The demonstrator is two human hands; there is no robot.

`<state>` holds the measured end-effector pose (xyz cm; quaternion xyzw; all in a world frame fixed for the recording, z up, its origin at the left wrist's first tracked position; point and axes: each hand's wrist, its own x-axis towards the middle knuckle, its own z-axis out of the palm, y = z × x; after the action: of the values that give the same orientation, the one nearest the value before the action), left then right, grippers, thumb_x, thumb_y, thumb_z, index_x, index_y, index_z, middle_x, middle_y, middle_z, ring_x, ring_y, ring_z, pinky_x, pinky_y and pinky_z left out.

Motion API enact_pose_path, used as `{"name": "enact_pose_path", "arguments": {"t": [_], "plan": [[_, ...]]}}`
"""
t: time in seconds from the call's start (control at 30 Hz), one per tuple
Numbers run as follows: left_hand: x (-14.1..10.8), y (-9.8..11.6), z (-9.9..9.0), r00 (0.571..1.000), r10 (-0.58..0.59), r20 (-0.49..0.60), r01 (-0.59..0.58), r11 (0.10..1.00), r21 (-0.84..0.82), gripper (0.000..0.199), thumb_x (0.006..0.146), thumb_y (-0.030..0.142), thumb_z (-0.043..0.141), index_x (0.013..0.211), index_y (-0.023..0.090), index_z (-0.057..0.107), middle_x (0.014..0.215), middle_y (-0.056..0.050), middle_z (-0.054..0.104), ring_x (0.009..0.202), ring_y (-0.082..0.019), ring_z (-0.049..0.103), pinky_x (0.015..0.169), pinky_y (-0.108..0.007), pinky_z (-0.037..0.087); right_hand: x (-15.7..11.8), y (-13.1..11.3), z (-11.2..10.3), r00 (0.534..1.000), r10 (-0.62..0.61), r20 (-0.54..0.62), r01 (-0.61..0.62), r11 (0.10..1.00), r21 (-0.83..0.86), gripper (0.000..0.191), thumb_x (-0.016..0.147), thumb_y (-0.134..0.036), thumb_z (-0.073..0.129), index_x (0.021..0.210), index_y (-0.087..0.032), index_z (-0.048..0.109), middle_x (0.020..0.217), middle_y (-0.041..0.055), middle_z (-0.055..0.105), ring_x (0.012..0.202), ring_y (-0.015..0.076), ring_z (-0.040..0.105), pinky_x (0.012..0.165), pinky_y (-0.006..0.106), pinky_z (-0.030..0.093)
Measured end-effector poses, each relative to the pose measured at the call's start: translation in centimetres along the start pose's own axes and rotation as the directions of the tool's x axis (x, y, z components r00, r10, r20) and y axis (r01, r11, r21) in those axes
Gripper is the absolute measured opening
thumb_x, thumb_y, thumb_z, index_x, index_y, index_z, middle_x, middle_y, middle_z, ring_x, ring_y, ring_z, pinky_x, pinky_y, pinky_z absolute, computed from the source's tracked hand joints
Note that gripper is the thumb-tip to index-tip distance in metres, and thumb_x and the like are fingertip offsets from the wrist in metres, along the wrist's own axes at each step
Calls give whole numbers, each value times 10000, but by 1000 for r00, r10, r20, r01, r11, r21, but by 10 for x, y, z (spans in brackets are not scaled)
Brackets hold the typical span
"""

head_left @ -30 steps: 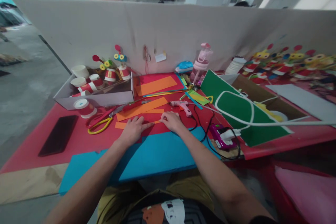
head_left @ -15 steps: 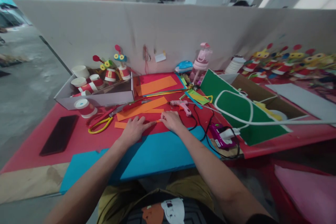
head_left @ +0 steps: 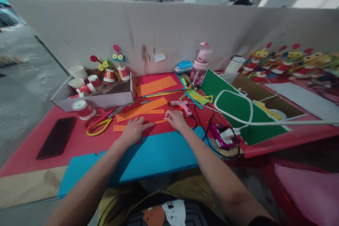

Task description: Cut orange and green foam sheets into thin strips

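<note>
A narrow orange paper strip (head_left: 159, 122) lies across the red tabletop, just behind a blue sheet (head_left: 159, 155). My left hand (head_left: 134, 129) rests flat over the strip, fingers stretched out and pressing it down; the strip's left end shows beyond the palm. At the strip's right end, my right hand (head_left: 174, 119) has its fingertips pinched together on the paper. Wider orange paper pieces (head_left: 144, 108) lie behind the hands. A pink glue gun (head_left: 181, 106) sits just behind my right hand. Scissors with yellow and red handles (head_left: 99, 127) lie left of my left hand.
On the left are a black phone (head_left: 56, 137), a paper cup (head_left: 83, 109) and a white box (head_left: 106, 100) holding cups and figures. To the right stand a purple power socket (head_left: 222, 136) with cables, a green board (head_left: 233, 107) and a pink bottle (head_left: 202, 60). A white partition (head_left: 159, 24) runs behind.
My right hand has slid a little to the right along the orange strip, so more of it shows between my hands. My left hand stays on the strip. The view has shifted slightly.
</note>
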<state>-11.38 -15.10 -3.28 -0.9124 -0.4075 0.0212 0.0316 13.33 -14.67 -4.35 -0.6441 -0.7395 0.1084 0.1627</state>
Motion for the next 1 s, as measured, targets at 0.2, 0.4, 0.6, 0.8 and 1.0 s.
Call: {"name": "enact_pose_path", "arguments": {"t": [0.2,0.4,0.6,0.8,1.0], "plan": [[0,0,-2,1000,5,2,-5,1000,-11,665,936,84,333,1454,495,407,1025,-73,502,919,-223,525,812,-346,434,-5,9,-4,990,99,-104,-119,971,-210,134,965,-295,563,967,-188,643,934,92,706,941,256,581,836,365,338],[0,-3,1,999,28,-19,-28,999,-24,579,962,143,330,1443,439,459,1006,-84,511,932,-237,526,812,-361,437,-34,-21,-6,944,-114,-309,65,984,-166,424,1044,-284,266,1179,-167,650,1175,156,654,1147,281,537,990,412,363],[0,-1,4,1000,10,-17,-10,1000,-17,461,955,229,426,1371,368,569,1023,-107,532,985,-269,531,822,-380,450,-48,-51,25,932,-356,75,360,932,-50,779,985,-626,275,1566,-108,249,1615,138,280,1500,314,193,1203,499,179],[-9,-12,2,999,-44,-22,41,988,-147,491,979,207,352,1405,374,532,1004,-90,573,908,-229,590,804,-336,459,-47,-40,27,963,-194,187,215,971,-102,869,923,-755,205,1590,-198,175,1652,62,128,1515,385,50,1195,620,26],[-41,-55,2,964,-265,-7,235,865,-443,292,965,284,433,1085,180,678,1029,-95,698,937,-226,637,806,-307,462,-46,-41,24,968,-156,199,183,975,-129,818,913,-764,267,1580,-296,202,1658,83,99,1512,399,45,1173,648,26]]}}
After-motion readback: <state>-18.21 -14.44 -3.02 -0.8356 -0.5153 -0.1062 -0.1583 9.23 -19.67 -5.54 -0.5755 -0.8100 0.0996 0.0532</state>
